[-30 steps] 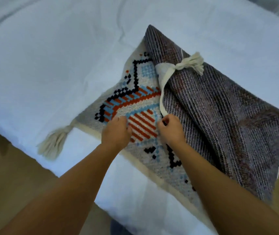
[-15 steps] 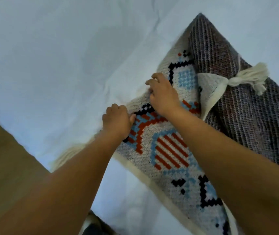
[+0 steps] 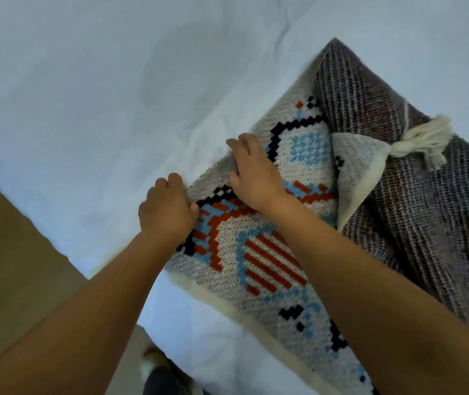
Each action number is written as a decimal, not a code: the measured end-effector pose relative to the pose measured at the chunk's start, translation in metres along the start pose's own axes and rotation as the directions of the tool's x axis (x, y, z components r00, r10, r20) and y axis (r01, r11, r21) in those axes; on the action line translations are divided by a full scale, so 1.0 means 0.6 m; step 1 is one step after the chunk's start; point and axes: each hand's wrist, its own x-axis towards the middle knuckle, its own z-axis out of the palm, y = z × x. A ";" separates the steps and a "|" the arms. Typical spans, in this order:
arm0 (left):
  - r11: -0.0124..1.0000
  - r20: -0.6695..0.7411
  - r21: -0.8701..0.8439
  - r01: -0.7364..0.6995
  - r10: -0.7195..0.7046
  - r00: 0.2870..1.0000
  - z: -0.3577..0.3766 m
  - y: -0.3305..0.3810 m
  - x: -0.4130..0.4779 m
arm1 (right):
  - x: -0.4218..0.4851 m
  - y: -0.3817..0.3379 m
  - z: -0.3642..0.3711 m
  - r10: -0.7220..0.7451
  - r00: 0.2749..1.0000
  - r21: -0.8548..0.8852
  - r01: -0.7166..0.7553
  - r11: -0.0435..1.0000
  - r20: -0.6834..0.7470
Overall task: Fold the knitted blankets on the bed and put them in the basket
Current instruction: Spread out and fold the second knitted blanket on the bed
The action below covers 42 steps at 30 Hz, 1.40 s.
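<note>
Left hand [image 3: 167, 208] at frame centre-left, fingers curled, gripping the left edge of the knitted blanket [image 3: 270, 252]; right hand [image 3: 251, 173] just above-right of it, fingers bent, pinching the same edge; blanket lies on white bed sheet [image 3: 85, 95], patterned face up at centre, dark reverse side folded over at right; cream tassel [image 3: 424, 141] on the fold, upper right; tan floor [image 3: 8, 252] lower left.

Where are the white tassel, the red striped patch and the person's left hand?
tassel [image 3: 424, 141], head view, its loose strands
red striped patch [image 3: 273, 262], head view, its middle
left hand [image 3: 166, 208], head view, back of hand
</note>
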 end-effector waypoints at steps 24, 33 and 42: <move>0.300 0.528 -0.794 0.529 -0.093 0.844 -0.084 0.117 0.008 | -0.145 -0.084 -0.015 0.114 0.979 0.273 -0.064 0.960 -0.170; 0.712 0.453 -0.558 0.426 -0.169 0.875 -0.068 -0.107 -0.053 | -0.182 -0.236 0.173 0.047 0.988 0.056 -0.056 0.997 0.144; 0.933 0.255 -0.230 -0.276 0.331 0.909 -0.043 -0.143 -0.068 | -0.212 -0.268 0.211 0.127 0.991 0.027 -0.129 0.991 0.047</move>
